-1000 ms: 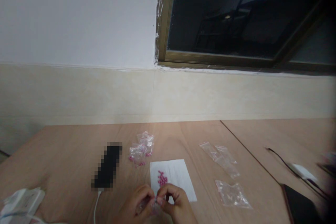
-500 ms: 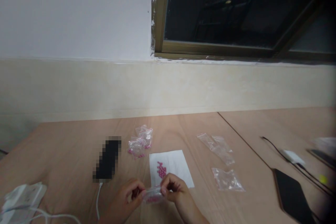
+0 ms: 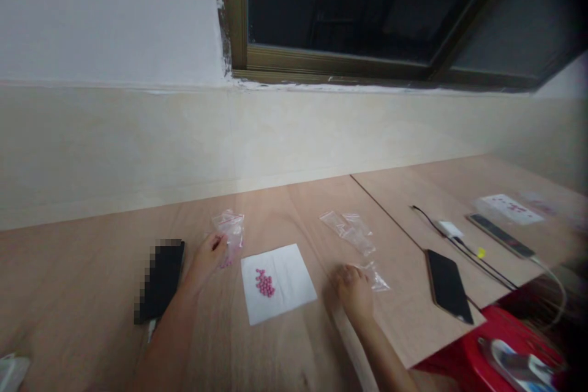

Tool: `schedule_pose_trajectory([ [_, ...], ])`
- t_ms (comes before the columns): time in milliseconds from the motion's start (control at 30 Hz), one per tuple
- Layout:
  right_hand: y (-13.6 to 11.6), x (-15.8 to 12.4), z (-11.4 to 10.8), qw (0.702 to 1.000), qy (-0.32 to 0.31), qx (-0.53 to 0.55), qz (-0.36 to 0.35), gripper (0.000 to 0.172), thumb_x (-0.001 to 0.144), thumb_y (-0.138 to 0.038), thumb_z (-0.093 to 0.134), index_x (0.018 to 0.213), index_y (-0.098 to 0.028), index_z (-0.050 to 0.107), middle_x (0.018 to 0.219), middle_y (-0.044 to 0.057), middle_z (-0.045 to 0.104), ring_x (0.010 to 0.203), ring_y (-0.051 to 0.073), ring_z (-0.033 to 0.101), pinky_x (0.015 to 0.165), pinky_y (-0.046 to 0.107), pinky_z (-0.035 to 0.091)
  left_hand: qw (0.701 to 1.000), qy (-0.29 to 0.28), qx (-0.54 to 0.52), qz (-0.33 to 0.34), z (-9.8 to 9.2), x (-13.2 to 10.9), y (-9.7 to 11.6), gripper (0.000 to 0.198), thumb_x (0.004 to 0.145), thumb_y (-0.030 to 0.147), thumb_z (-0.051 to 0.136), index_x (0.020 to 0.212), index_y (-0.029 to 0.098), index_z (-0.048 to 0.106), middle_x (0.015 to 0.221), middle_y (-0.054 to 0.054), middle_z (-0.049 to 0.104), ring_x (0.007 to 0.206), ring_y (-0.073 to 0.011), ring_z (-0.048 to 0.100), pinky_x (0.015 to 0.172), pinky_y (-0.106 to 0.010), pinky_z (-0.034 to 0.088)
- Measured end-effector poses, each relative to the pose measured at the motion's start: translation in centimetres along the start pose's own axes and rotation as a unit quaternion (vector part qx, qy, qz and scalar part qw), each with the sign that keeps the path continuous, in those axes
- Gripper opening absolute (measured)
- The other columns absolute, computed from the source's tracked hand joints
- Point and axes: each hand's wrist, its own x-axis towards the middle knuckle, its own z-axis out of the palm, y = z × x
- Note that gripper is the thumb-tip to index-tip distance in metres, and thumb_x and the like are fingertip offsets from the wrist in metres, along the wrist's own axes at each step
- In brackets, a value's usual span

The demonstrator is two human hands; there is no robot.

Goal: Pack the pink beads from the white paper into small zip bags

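My left hand (image 3: 212, 252) is at the small clear zip bags with pink beads (image 3: 234, 231), left of the paper; its fingers are curled together, and what they hold is hidden. On the right, my right hand (image 3: 354, 286) is closed at the left edge of a clear bag (image 3: 377, 277), its fingertips too small to make out. Between the hands, a white paper sheet (image 3: 294, 282) carries a cluster of pink beads (image 3: 265, 283). More clear flat bags (image 3: 351, 231) lie just beyond my right hand.
A dark phone (image 3: 163, 282) lies by my left forearm. Farther right are another phone (image 3: 448, 286), a white adapter (image 3: 450, 229) with black cable, a third phone (image 3: 500, 235) and a sheet with small pink pieces (image 3: 513, 208). A red stool (image 3: 473, 352) stands below the table edge.
My hands have parted from the bag they held together. The left moved to the beaded bags, the right to the clear bag. The view has turned to the right.
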Motion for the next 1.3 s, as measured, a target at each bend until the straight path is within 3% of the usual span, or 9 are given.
schedule_pose_trajectory([
  [167, 2.2, -1.1, 1.5, 0.997, 0.045, -0.055, -0.017, 0.029, 0.077, -0.022, 0.038, 0.082, -0.011, 0.064, 0.092, 0.018, 0.063, 0.085, 0.027, 0.055, 0.075, 0.038, 0.04, 1.0, 0.023, 0.006, 0.002, -0.4, 0.6, -0.9, 0.026, 0.066, 0.036, 0.058, 0.084, 0.016, 0.056, 0.071, -0.003, 0.064, 0.065, -0.019, 0.061, 0.059, -0.027, 0.045],
  [500, 4.1, -0.4, 0.3, 0.998, 0.034, -0.051, 0.009, 0.034, 0.077, -0.029, 0.035, 0.08, -0.009, 0.063, 0.086, 0.021, 0.063, 0.078, 0.029, 0.057, 0.069, 0.039, 0.041, 0.995, 0.102, 0.017, -0.006, -3.0, -4.6, -1.0, 0.03, 0.069, 0.036, 0.057, 0.091, 0.016, 0.053, 0.068, 0.002, 0.055, 0.055, -0.0137, 0.052, 0.053, -0.025, 0.043],
  [567, 2.8, -0.4, -1.2, 0.999, 0.047, -0.005, 0.021, 0.033, 0.077, -0.034, 0.041, 0.08, -0.01, 0.062, 0.084, 0.02, 0.063, 0.078, 0.03, 0.057, 0.069, 0.039, 0.042, 0.997, 0.075, 0.003, -0.01, -3.1, -6.2, -0.2, 0.026, 0.073, 0.038, 0.054, 0.087, 0.016, 0.054, 0.07, 0.0, 0.057, 0.062, -0.0152, 0.055, 0.057, -0.026, 0.044],
  [633, 0.3, -1.0, -2.6, 0.995, 0.05, 0.079, 0.038, 0.033, 0.076, -0.04, 0.046, 0.082, -0.012, 0.061, 0.081, 0.017, 0.064, 0.074, 0.027, 0.058, 0.066, 0.037, 0.044, 1.0, -0.007, -0.016, -0.006, -2.7, -8.1, 1.1, 0.022, 0.077, 0.038, 0.051, 0.082, 0.017, 0.055, 0.074, -0.001, 0.059, 0.069, -0.0161, 0.057, 0.063, -0.026, 0.045],
  [767, -7.4, -4.2, -3.5, 0.961, -0.056, 0.269, 0.016, 0.032, 0.076, -0.046, 0.051, 0.081, -0.016, 0.062, 0.081, 0.011, 0.066, 0.073, 0.023, 0.06, 0.064, 0.031, 0.046, 0.982, -0.187, -0.007, 0.014, -0.3, -11.6, 4.0, 0.021, 0.083, 0.036, 0.048, 0.081, 0.018, 0.057, 0.071, 0.001, 0.057, 0.07, -0.0136, 0.054, 0.064, -0.022, 0.042],
  [900, -12.9, -8.1, -1.4, 0.895, -0.232, 0.38, -0.025, 0.027, 0.073, -0.043, 0.06, 0.068, -0.017, 0.064, 0.067, 0.006, 0.065, 0.065, 0.02, 0.06, 0.062, 0.029, 0.046, 0.969, -0.242, -0.045, 0.021, 2.1, -13.0, 4.4, 0.017, 0.082, 0.032, 0.053, 0.085, 0.017, 0.057, 0.076, 0.0, 0.058, 0.074, -0.0137, 0.054, 0.066, -0.022, 0.042],
  [1000, -13.7, -9.4, 0.1, 0.858, -0.3, 0.415, 0.023, 0.024, 0.065, -0.039, 0.067, 0.061, -0.016, 0.064, 0.058, 0.004, 0.064, 0.056, 0.017, 0.058, 0.055, 0.027, 0.044, 0.966, -0.25, -0.057, -0.029, 2.4, -13.2, 3.3, 0.017, 0.078, 0.03, 0.058, 0.071, 0.016, 0.053, 0.064, 0.003, 0.053, 0.061, -0.0113, 0.051, 0.058, -0.021, 0.041],
  [1133, -13.0, -9.2, 0.7, 0.813, -0.389, 0.427, 0.075, 0.024, 0.059, -0.039, 0.071, 0.056, -0.016, 0.066, 0.051, 0.002, 0.063, 0.049, 0.015, 0.055, 0.051, 0.026, 0.042, 0.95, -0.292, -0.066, -0.086, 1.7, -13.7, 2.0, 0.016, 0.074, 0.03, 0.061, 0.073, 0.016, 0.053, 0.064, 0.003, 0.057, 0.056, -0.0107, 0.052, 0.054, -0.022, 0.04],
  [1300, -13.0, -9.0, 0.3, 0.791, -0.412, 0.433, 0.132, 0.025, 0.055, -0.039, 0.072, 0.057, -0.015, 0.065, 0.049, 0.002, 0.063, 0.048, 0.015, 0.057, 0.053, 0.027, 0.045, 0.944, -0.319, -0.037, -0.077, 1.3, -14.3, 1.5, 0.022, 0.081, 0.037, 0.052, 0.078, 0.015, 0.057, 0.063, 0.002, 0.058, 0.059, -0.0122, 0.055, 0.057, -0.023, 0.042],
])
